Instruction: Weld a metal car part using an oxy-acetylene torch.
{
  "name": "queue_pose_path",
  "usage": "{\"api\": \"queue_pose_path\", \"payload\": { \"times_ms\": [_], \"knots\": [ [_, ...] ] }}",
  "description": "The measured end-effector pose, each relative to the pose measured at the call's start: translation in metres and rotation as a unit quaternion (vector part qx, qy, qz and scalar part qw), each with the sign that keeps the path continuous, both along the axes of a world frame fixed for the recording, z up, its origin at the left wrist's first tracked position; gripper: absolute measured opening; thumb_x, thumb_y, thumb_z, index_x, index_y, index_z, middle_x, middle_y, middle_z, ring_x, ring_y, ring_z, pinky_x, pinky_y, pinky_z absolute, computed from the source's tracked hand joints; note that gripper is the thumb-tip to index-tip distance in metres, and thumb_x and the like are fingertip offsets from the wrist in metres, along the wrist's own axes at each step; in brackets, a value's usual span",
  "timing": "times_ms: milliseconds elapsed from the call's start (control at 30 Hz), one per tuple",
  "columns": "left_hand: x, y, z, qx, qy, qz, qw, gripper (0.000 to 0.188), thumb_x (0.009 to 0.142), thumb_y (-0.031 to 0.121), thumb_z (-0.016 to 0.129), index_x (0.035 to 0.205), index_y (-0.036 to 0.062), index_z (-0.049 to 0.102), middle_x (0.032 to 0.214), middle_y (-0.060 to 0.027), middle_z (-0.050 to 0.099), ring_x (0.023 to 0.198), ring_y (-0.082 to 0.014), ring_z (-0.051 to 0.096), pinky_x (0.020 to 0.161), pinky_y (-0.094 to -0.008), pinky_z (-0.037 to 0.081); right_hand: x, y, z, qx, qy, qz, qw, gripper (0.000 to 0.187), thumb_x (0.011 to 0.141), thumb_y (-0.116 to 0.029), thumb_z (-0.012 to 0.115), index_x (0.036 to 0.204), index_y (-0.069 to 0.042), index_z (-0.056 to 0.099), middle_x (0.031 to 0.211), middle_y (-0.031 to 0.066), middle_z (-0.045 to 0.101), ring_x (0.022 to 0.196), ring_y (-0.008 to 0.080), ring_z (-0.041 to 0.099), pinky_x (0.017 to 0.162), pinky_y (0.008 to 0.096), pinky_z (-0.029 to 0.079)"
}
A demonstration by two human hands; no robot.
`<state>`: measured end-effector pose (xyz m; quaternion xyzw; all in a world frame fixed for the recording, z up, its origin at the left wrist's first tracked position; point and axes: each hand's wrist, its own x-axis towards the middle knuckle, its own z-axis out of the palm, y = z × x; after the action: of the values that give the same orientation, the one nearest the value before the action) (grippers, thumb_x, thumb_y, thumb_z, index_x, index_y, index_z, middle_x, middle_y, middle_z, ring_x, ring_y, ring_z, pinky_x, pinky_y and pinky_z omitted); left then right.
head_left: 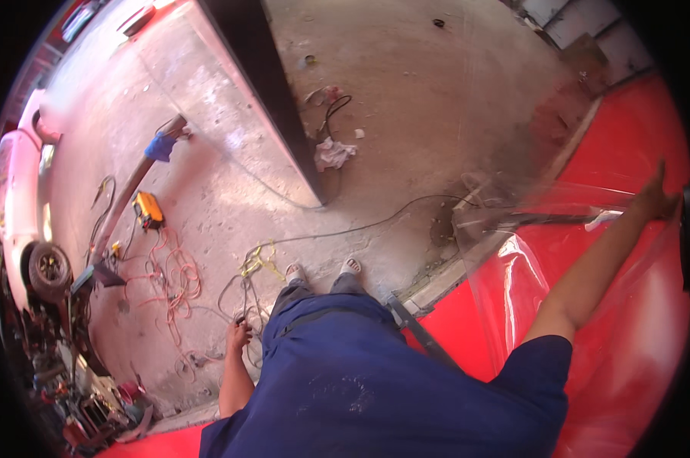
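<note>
My left hand (240, 333) hangs low at my left side, its fingers closed round something small and dark that I cannot make out. Cables on the floor pass close behind it. Stretched far out to the right, my right hand (656, 197) lies at a clear plastic sheet (511, 278), with a finger or thumb standing apart from the others. The sheet is glossy and creased, and a broad red surface (459, 324) shows through and around it. Whether the right fingers grip the sheet's edge cannot be seen.
A dark post (261, 84) rises ahead. Orange extension cords (178, 286) and a black cable (345, 231) trail over the concrete floor (391, 91). A yellow-and-black box (148, 210) stands left, near a long jack handle (127, 191). A light-coloured car (20, 183) and piled parts line the left.
</note>
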<state>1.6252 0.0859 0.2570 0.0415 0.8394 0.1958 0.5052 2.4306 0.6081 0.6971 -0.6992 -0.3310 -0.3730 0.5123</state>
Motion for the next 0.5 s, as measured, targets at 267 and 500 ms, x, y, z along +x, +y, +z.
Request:
{"api": "queue_pose_path", "payload": {
  "times_ms": [267, 500],
  "knots": [
    [-0.01, 0.042, -0.003, 0.055, 0.018, -0.033, 0.998, 0.04, 0.094, 0.022, 0.051, 0.131, 0.0079, 0.048, 0.084, -0.0091, 0.064, 0.057, -0.0142, 0.057, 0.047, -0.0273, 0.043, -0.006, -0.016, 0.007, -0.008, -0.072, 0.111, 0.991, 0.098, 0.058, -0.058, 0.082, 0.121, 0.01, 0.051, 0.126, 0.0242, 0.05, 0.102, 0.0258, 0.055, 0.088, 0.0415, 0.047],
    [-0.022, 0.068, 0.015, 0.116, 0.063, -0.076, 0.988, 0.036, 0.093, 0.023, 0.051, 0.124, 0.0049, 0.055, 0.093, -0.0138, 0.068, 0.064, -0.0192, 0.063, 0.053, -0.0322, 0.048, -0.084, -0.006, -0.017, -0.039, -0.036, 0.127, 0.99, 0.107, 0.071, -0.063, 0.069, 0.142, 0.005, 0.028, 0.15, 0.0295, 0.016, 0.141, 0.0385, 0.015, 0.113, 0.047, 0.017]
  ]
}}
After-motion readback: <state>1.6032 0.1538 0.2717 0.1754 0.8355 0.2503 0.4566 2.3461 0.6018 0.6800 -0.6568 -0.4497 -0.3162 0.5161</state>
